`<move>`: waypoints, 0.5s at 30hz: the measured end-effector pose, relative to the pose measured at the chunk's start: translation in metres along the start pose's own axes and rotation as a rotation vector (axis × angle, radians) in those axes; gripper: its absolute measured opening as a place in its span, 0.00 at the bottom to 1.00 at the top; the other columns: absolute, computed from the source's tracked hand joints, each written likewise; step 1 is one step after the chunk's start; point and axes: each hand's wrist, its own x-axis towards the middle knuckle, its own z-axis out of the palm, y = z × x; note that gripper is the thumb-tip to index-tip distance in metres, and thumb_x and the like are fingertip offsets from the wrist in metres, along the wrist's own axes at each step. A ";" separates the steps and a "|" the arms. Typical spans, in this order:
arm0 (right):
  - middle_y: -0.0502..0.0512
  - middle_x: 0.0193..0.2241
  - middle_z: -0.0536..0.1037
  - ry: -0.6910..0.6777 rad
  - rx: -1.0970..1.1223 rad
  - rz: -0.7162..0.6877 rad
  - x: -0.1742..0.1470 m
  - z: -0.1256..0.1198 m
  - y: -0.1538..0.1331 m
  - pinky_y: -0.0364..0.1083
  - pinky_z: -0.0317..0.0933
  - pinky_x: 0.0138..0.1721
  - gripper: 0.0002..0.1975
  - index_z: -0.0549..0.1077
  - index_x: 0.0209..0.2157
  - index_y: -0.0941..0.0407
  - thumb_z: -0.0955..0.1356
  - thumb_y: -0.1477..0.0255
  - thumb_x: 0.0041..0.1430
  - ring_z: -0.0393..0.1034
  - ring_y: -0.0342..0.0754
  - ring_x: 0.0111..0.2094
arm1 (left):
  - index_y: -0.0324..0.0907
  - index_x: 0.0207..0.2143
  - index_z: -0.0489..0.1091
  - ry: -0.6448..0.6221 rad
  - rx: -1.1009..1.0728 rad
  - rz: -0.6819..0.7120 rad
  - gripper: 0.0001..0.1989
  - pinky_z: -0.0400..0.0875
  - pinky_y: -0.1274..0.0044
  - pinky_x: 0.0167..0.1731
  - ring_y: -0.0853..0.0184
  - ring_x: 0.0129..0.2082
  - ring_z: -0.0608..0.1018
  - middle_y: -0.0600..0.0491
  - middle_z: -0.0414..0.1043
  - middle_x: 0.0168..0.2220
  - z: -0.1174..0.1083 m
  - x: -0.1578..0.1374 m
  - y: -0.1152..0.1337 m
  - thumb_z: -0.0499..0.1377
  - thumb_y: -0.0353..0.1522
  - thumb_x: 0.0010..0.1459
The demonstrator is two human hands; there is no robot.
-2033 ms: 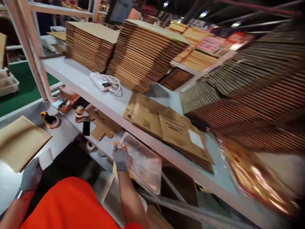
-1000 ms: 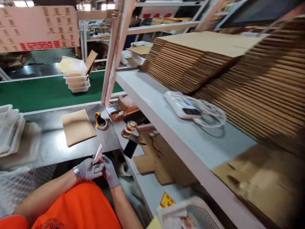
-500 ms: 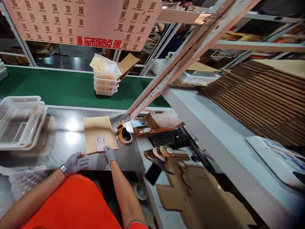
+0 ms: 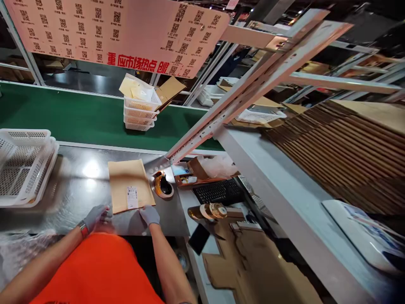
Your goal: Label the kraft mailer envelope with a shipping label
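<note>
A labelled brown envelope (image 4: pixel 130 185) lies flat on the steel worktop (image 4: pixel 72 185). The left hand (image 4: pixel 96 216) rests loosely curled, empty, near its lower corner; the open right hand (image 4: pixel 149 214) touches its near edge.

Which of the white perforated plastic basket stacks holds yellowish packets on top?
The stack of white perforated plastic baskets on the green conveyor belt; the white basket stack on the steel table's left edge looks empty.
</note>
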 end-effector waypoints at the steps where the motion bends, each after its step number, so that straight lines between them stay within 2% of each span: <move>1: 0.67 0.41 0.90 0.015 0.000 -0.008 0.000 -0.002 0.005 0.51 0.71 0.48 0.14 0.87 0.41 0.59 0.70 0.65 0.70 0.86 0.58 0.46 | 0.43 0.45 0.69 0.021 0.099 0.054 0.12 0.80 0.71 0.44 0.61 0.37 0.85 0.48 0.82 0.38 0.003 0.003 -0.001 0.51 0.39 0.75; 3: 0.69 0.49 0.90 0.069 0.012 -0.049 0.003 -0.005 0.010 0.51 0.73 0.51 0.21 0.86 0.54 0.60 0.65 0.66 0.72 0.86 0.59 0.52 | 0.42 0.44 0.73 0.070 0.294 0.165 0.11 0.79 0.66 0.53 0.56 0.45 0.86 0.45 0.84 0.43 0.011 0.009 -0.002 0.55 0.38 0.71; 5: 0.69 0.60 0.87 0.133 0.029 -0.120 0.012 -0.005 0.009 0.51 0.72 0.61 0.26 0.81 0.64 0.60 0.63 0.66 0.74 0.82 0.57 0.60 | 0.41 0.48 0.79 0.085 0.500 0.292 0.12 0.74 0.63 0.65 0.51 0.57 0.84 0.41 0.85 0.52 0.024 0.015 0.000 0.58 0.35 0.67; 7: 0.71 0.68 0.80 0.194 0.034 -0.176 0.026 -0.005 0.006 0.50 0.66 0.71 0.30 0.76 0.69 0.64 0.63 0.66 0.73 0.76 0.57 0.68 | 0.41 0.55 0.82 0.034 0.731 0.425 0.18 0.68 0.62 0.72 0.50 0.67 0.79 0.39 0.82 0.62 0.042 0.024 0.006 0.59 0.33 0.67; 9: 0.75 0.72 0.76 0.248 0.026 -0.189 0.043 -0.008 0.006 0.53 0.61 0.76 0.33 0.73 0.71 0.68 0.63 0.67 0.72 0.70 0.61 0.73 | 0.39 0.60 0.82 -0.049 0.927 0.525 0.21 0.63 0.61 0.77 0.49 0.75 0.72 0.37 0.76 0.70 0.066 0.039 0.015 0.59 0.30 0.68; 11: 0.76 0.75 0.72 0.287 0.002 -0.195 0.059 -0.014 0.013 0.57 0.57 0.79 0.34 0.71 0.73 0.69 0.63 0.68 0.70 0.63 0.65 0.78 | 0.36 0.66 0.80 -0.119 1.083 0.566 0.27 0.55 0.58 0.82 0.47 0.81 0.64 0.34 0.67 0.78 0.091 0.060 0.025 0.61 0.27 0.65; 13: 0.76 0.78 0.68 0.300 -0.044 -0.222 0.070 -0.024 0.028 0.62 0.53 0.81 0.35 0.72 0.74 0.66 0.66 0.71 0.68 0.58 0.68 0.81 | 0.32 0.73 0.72 -0.168 1.277 0.576 0.35 0.45 0.53 0.84 0.45 0.86 0.54 0.32 0.55 0.84 0.113 0.084 0.031 0.62 0.26 0.63; 15: 0.76 0.79 0.66 0.293 -0.102 -0.260 0.077 -0.035 0.046 0.67 0.51 0.81 0.35 0.76 0.72 0.63 0.67 0.74 0.64 0.58 0.71 0.81 | 0.31 0.79 0.64 -0.179 1.461 0.579 0.42 0.40 0.49 0.84 0.42 0.87 0.49 0.30 0.45 0.85 0.128 0.108 0.032 0.64 0.30 0.64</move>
